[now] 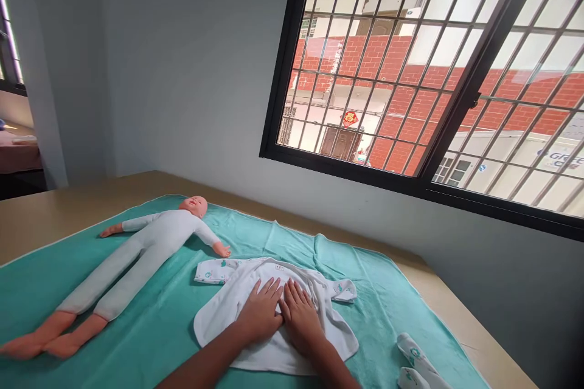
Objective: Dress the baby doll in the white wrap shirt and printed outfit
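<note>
A small white baby top with patterned sleeves lies spread on a green blanket. My left hand rests flat on the middle of the top, fingers stretched out. Beside it my right hand also lies flat on the cloth, and the two hands touch or nearly touch near the thumbs. Neither hand grips anything. To the left, a baby doll with a white cloth body lies on its back, arms spread, one hand close to the top's left sleeve.
More white patterned baby clothing lies at the lower right of the blanket. The blanket covers much of a tan table. Behind it stand a grey wall and a barred window. Another room's pink-covered surface shows at far left.
</note>
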`<state>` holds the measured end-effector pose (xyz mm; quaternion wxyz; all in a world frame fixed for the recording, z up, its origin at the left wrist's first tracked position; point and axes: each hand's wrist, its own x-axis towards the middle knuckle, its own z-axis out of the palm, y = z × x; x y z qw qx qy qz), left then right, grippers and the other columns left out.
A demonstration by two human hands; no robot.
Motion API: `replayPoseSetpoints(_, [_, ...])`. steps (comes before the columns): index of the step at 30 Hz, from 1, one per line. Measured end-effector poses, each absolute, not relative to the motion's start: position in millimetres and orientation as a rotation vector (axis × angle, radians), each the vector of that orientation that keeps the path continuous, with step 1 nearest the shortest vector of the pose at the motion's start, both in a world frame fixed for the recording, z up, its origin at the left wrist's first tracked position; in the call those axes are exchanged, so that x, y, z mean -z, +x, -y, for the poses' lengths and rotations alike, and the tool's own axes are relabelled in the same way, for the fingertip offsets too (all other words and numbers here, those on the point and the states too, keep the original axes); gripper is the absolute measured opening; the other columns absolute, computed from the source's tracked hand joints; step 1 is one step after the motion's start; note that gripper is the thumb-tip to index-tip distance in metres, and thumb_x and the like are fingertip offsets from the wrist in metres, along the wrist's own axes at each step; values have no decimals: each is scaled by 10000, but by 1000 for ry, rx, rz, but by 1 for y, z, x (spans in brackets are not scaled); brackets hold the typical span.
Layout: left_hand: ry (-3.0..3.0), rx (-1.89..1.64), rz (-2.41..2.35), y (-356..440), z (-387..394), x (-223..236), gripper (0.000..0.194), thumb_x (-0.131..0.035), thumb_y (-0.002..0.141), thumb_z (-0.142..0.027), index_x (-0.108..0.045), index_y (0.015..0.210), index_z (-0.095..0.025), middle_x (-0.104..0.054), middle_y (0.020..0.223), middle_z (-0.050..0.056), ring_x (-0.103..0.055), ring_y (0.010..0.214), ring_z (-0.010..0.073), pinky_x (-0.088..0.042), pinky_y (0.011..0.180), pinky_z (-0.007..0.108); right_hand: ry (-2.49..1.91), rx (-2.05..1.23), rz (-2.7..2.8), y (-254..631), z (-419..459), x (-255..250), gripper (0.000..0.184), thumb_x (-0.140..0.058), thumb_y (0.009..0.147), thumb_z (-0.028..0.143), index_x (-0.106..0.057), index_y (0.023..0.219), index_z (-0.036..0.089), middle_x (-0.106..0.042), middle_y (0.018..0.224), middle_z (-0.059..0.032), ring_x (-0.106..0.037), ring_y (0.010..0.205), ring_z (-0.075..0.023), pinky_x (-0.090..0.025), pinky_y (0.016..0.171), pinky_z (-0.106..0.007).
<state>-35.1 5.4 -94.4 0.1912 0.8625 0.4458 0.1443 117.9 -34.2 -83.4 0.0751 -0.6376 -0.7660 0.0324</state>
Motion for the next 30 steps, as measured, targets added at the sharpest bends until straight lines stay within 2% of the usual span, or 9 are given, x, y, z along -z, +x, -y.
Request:
replayPoseSetpoints(3, [2338,-321,-1363,-34,-17,84,694,-486,751,-220,-473,1444,-186,-353,1573,72,-296,1470,220,-205,1226,440,-1944,-122,2286,115,46,81,600,-358,995,403,-353,1498,78,-264,1574,-145,-223,1477,-280,-221,1213,-475])
replayPoseSetpoints(5, [2314,-333,-1451,-34,-22,79,630,-417,813,-199,-477,1433,-102,-355,1565,137,-309,1463,240,-262,1205,418,-1905,-165,2310,111,56,82,657,-413,971,442,-347,1497,53,-252,1572,-163,-216,1476,-300,-229,1213,-468])
replayPoseSetpoints(9, [2359,-393,-1611,-39,-21,82,600,-323,950,-312,-411,1451,7,-284,1572,224,-237,1483,306,-186,1224,471,-1745,-194,2346,103,74,97,664,-414,973,487,-341,1510,104,-249,1575,-117,-245,1470,-284,-259,1211,-419])
replayPoseSetpoints(17, [2604,-501,-1653,-44,-19,100,520,-391,974,-357,-489,1429,-125,-389,1540,156,-329,1448,299,-285,1188,492,-1504,-333,2478,109,97,110,751,-419,949,585,-333,1516,100,-214,1561,-166,-252,1452,-354,-299,1170,-517])
replayPoseSetpoints(19, [2598,-502,-1621,-46,-20,97,522,-406,969,-372,-499,1420,-128,-399,1535,154,-336,1444,305,-286,1184,506,-1333,-443,2497,118,98,106,710,-496,916,593,-435,1472,156,-332,1541,-148,-338,1424,-346,-341,1154,-491])
replayPoseSetpoints(21, [2580,-489,-1546,-47,-15,90,512,-415,963,-384,-511,1408,-151,-405,1535,137,-343,1440,305,-260,1184,553,-1250,-515,2374,136,99,101,516,-491,939,544,-595,1336,233,-544,1427,-104,-507,1325,-291,-433,1098,-416])
replayPoseSetpoints(24, [2598,-439,-1320,-43,3,75,488,-452,943,-380,-511,1398,-213,-410,1539,97,-350,1438,297,-191,1175,647,-1417,-342,1978,180,100,96,390,-407,983,471,-682,1146,248,-691,1220,-95,-659,1117,-241,-532,963,-355])
replayPoseSetpoints(27, [2624,-355,-1065,-30,28,67,533,-457,943,-440,-446,1443,-256,-340,1578,71,-285,1469,290,-154,1178,668,-1711,-69,1727,229,104,94,366,-451,947,487,-650,1111,227,-666,1182,-116,-653,1060,-262,-529,910,-378])
replayPoseSetpoints(30, [2614,-325,-927,-15,45,71,626,-323,965,-582,-340,1506,-268,-238,1615,65,-184,1503,288,-107,1186,673,-2020,19,1614,259,109,95,363,-472,918,537,-629,969,213,-657,997,-97,-644,907,-263,-503,783,-373])
